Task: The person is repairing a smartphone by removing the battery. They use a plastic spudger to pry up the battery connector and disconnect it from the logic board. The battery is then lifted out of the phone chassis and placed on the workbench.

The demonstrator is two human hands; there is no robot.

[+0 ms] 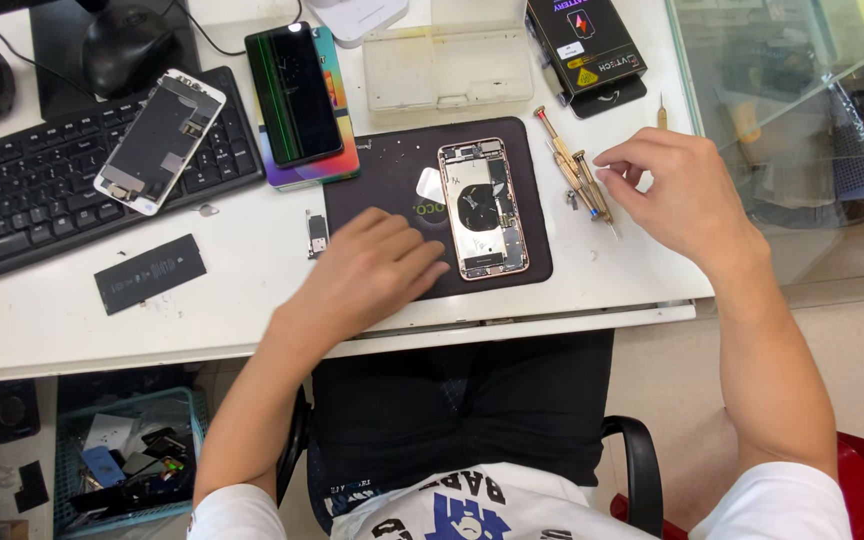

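- Left hand (377, 268) flat on the dark mat (372, 175), palm down, fingers loosely spread, gripping nothing. Fingertips touch the left edge of the open phone (482, 208).
- Phone sits on the mat, back off, internals up, long axis running 12 to 6. It lies right of mat centre.
- Right hand (677, 195) at 3 o'clock from the phone, off the mat, on the white desk (252, 260). Fingers curled, tips pinching toward the screwdrivers (577, 170); cannot tell if it actually grips one.
- Screwdrivers: a small bundle with brass collars, lying diagonally just beside the mat's right edge, between phone and right hand.
- 1 more thin tool (661, 112) at 1 o'clock from the right hand, near the glass edge.
- Screen assembly (160, 140) rests face down on the keyboard (52, 185), at 10 o'clock from the left hand.
- 2nd phone (294, 92) with a striped, lit display at 11 o'clock from the mat, on a colourful case.
- Black battery strip (150, 273) at 9 o'clock from the left hand, flat on the desk.
- Small metal part (317, 234) just beside the mat's left edge.
- Clear parts box (449, 62) at 12 o'clock from the mat; black carton (585, 45) right of it.
- Mouse (127, 45) above the keyboard.
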